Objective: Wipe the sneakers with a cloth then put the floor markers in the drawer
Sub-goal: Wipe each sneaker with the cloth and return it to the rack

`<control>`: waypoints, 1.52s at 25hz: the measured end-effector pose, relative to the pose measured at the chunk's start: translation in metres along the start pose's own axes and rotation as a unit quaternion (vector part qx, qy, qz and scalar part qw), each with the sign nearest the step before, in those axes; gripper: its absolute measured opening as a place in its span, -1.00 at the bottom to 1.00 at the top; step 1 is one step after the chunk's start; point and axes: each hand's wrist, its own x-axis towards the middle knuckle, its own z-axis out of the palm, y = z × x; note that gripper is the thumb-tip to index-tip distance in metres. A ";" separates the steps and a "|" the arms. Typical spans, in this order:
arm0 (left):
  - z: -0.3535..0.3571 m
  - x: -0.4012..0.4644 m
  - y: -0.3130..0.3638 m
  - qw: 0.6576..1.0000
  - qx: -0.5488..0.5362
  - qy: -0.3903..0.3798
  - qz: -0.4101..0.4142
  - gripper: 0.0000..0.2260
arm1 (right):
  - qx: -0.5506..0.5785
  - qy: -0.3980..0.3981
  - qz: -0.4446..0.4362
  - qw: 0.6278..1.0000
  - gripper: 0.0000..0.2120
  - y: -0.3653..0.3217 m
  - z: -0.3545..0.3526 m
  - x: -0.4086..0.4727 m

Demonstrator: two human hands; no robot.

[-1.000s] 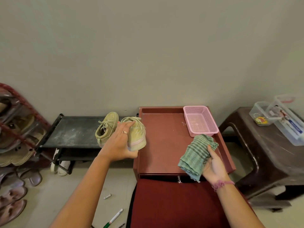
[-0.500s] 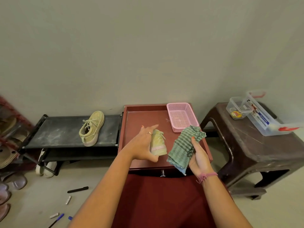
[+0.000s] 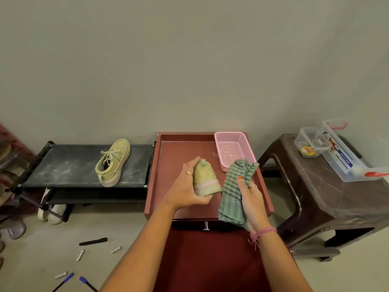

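Observation:
My left hand (image 3: 186, 187) grips a pale yellow-green sneaker (image 3: 206, 179) by its heel, over the red cabinet top (image 3: 172, 157). Just to its right, my right hand (image 3: 250, 199) holds a green striped cloth (image 3: 234, 190) that hangs down beside the shoe. The cloth and the shoe are close, nearly touching. The second sneaker (image 3: 112, 163) lies on the black shoe rack (image 3: 63, 165) at the left. Several markers lie on the floor at lower left: a black one (image 3: 93, 241), blue-capped ones (image 3: 68, 278) and small white pieces (image 3: 80, 255). The drawer handle (image 3: 205, 225) shows below the cabinet top.
A pink mesh basket (image 3: 227, 137) sits at the back right of the cabinet top. A brown plastic stool (image 3: 328, 197) at the right carries clear plastic boxes (image 3: 345, 159). White shoes (image 3: 51, 213) sit under the rack. A red rack with sandals (image 3: 8, 165) is at the far left.
My left hand lifted one sneaker off the black rack and carried it right, over the red cabinet top. My right hand brought the cloth closer to it. The view shifted right.

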 end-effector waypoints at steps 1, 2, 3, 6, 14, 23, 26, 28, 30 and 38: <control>0.002 0.002 -0.001 1.000 -0.007 0.001 -0.005 0.08 | -0.048 0.001 -0.031 0.998 -0.76 -0.005 0.005 0.003; 0.004 0.004 -0.001 1.000 -0.004 -0.001 -0.007 0.09 | -0.110 0.005 -0.066 0.992 -0.79 -0.010 0.011 0.006; 0.005 0.006 0.000 1.000 0.002 0.003 -0.006 0.08 | -0.172 0.004 -0.099 0.980 -0.80 -0.015 0.016 0.008; 0.008 0.013 0.005 0.999 -0.012 0.043 0.003 0.00 | -0.310 -0.003 -0.167 0.936 -0.82 -0.023 0.038 0.009; 0.005 0.025 -0.017 0.996 -0.079 0.044 -0.022 -0.34 | -0.505 -0.092 -0.370 0.774 -0.55 0.004 0.054 -0.004; 0.019 0.018 -0.002 0.991 -0.109 0.073 -0.012 -0.14 | -0.314 -0.012 -0.185 0.931 -0.82 -0.012 0.047 0.017; 0.018 0.019 -0.003 0.987 -0.136 0.081 -0.014 -0.33 | -0.417 -0.121 -0.321 0.841 -0.60 0.002 0.034 -0.004; 0.020 0.019 -0.001 0.984 -0.161 0.078 -0.006 -0.43 | -0.447 -0.152 -0.395 0.788 -0.55 0.017 0.022 -0.009; 0.025 0.017 0.004 0.987 -0.137 0.079 0.007 -0.34 | -0.404 -0.131 -0.403 0.811 -0.53 0.027 0.013 -0.007; 0.031 0.025 0.014 0.994 -0.084 0.068 0.015 -0.10 | -0.047 0.032 -0.151 0.987 -0.76 0.025 0.027 -0.016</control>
